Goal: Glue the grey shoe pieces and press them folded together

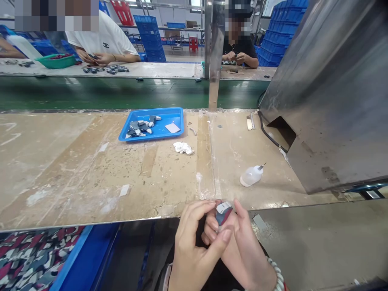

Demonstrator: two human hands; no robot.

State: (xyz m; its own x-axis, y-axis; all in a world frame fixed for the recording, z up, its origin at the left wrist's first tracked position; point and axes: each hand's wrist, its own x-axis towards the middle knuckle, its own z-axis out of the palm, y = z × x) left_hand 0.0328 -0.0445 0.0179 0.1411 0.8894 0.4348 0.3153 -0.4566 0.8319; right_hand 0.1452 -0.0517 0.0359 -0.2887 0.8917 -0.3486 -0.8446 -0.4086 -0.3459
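Observation:
A small grey, white and dark-red moulded piece [223,213] is held near the table's front edge. My right hand [242,242] has its fingers curled under and around it, with the thumb raised beside it. From the left, my left hand [194,246] closes on the same piece. Its fingertips touch the upper left edge and its thumb lies just below, so the piece sits between them. Part of the piece is hidden by the fingers. Beyond my hands, a translucent squeeze bottle [251,176] with a thin metal tip lies tilted on the table.
A blue tray [180,131] holds several grey and white pieces. Nearby lies crumpled white tissue [183,148]. A metal housing [327,105] stands at right with a black cable. Lower left, a blue bin [75,256] is full of pieces. Two people work beyond the green conveyor [169,93].

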